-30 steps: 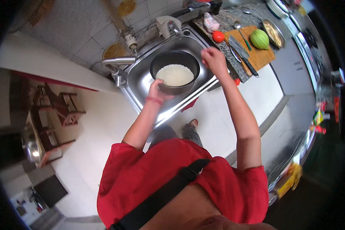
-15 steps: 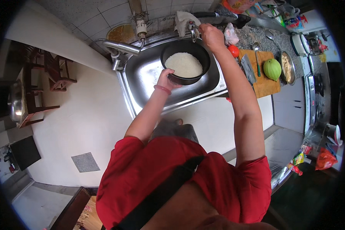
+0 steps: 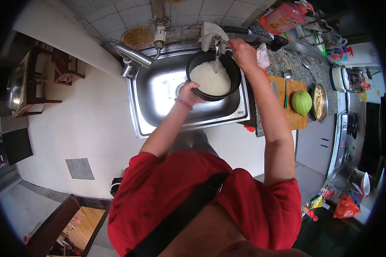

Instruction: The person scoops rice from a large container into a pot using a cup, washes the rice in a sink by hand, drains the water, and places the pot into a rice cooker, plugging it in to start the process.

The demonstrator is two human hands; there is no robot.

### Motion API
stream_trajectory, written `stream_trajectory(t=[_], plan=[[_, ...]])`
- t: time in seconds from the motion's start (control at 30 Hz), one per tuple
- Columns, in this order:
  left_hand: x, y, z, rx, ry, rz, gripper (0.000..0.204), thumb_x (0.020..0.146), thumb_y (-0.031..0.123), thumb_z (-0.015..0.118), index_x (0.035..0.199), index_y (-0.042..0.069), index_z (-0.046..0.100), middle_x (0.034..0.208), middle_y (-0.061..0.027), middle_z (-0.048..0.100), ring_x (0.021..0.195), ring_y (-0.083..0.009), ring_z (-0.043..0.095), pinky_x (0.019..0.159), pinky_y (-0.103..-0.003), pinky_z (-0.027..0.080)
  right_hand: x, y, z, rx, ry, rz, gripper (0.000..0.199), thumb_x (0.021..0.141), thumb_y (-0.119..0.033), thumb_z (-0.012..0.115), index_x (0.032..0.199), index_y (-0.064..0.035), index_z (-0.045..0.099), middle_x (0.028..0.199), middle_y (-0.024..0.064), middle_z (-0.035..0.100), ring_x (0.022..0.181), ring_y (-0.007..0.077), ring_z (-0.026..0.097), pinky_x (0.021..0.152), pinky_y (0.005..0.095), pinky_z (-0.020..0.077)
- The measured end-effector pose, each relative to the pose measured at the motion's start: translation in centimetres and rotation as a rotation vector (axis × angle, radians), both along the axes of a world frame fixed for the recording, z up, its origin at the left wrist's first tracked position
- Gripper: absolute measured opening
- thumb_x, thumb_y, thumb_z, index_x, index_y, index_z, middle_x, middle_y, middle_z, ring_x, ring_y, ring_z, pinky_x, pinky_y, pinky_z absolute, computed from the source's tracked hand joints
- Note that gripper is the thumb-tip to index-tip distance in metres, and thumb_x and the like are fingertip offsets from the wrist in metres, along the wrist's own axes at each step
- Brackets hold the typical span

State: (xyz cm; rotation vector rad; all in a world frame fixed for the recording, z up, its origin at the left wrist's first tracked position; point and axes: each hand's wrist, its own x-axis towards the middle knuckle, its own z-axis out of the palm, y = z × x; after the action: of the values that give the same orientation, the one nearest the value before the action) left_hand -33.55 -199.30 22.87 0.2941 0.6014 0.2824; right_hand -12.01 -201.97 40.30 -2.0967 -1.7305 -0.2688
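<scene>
Evidently the left hand (image 3: 188, 92) is closed on the near-left rim of a dark pot (image 3: 235, 78), thumb over the edge. The right hand (image 3: 243, 55) has its fingers curled at the tap (image 3: 217, 46); their exact grip is hidden. The pot, holding white rice (image 3: 208, 80), is under the spout, over the right part of the sink (image 3: 152, 88). Held by one hand, it could tip if water adds weight; a hard jet could splash grains out.

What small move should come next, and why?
Probably hold the black pot steady under the tap with the left hand: what looks like water falls onto the white rice inside, and the right hand is up at the tap.
</scene>
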Motion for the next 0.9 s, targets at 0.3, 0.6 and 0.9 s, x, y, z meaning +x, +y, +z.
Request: stream_trajectory(t=[0.3, 0.6, 0.9], plan=[[1.6, -2.0, -0.1, 0.020, 0.068, 0.091, 0.053, 0.067, 0.022, 0.051, 0.116, 0.005, 0.041, 0.115, -0.0173, 0.046, 0.103, -0.0386, 0.045, 0.079, -0.061, 0.037, 1.1, 0.1, 0.0, -0.036, 0.035, 0.045, 0.015, 0.083, -0.021, 0.053, 0.090, -0.0102, 0.060, 0.087, 0.0108, 0.060, 0.078, 0.0314, 0.058, 0.064, 0.0395, 0.0466], [2.3, -2.3, -1.7, -0.020, -0.064, 0.091, 0.058, 0.064, 0.019, 0.054, 0.118, 0.014, 0.036, 0.118, -0.0123, 0.042, 0.106, -0.0377, 0.043, 0.076, -0.065, 0.035, 1.7, 0.1, -0.6, -0.003, 0.072, 0.062, 0.015, 0.082, -0.020, 0.054, 0.090, -0.0088, 0.060, 0.087, 0.0109, 0.061, 0.078, 0.0311, 0.058, 0.066, 0.0378, 0.0470], [2.0, -2.1, -0.6, 0.058, -0.023, 0.128, 0.065, 0.061, 0.017, 0.053, 0.122, 0.016, 0.031, 0.121, -0.0130, 0.039, 0.106, -0.0380, 0.044, 0.071, -0.065, 0.037, 1.8, 0.3, -0.7, 0.053, 0.062, 0.077, 0.013, 0.081, -0.018, 0.053, 0.086, -0.0089, 0.060, 0.082, 0.0127, 0.061, 0.074, 0.0326, 0.059, 0.062, 0.0404, 0.0471]])
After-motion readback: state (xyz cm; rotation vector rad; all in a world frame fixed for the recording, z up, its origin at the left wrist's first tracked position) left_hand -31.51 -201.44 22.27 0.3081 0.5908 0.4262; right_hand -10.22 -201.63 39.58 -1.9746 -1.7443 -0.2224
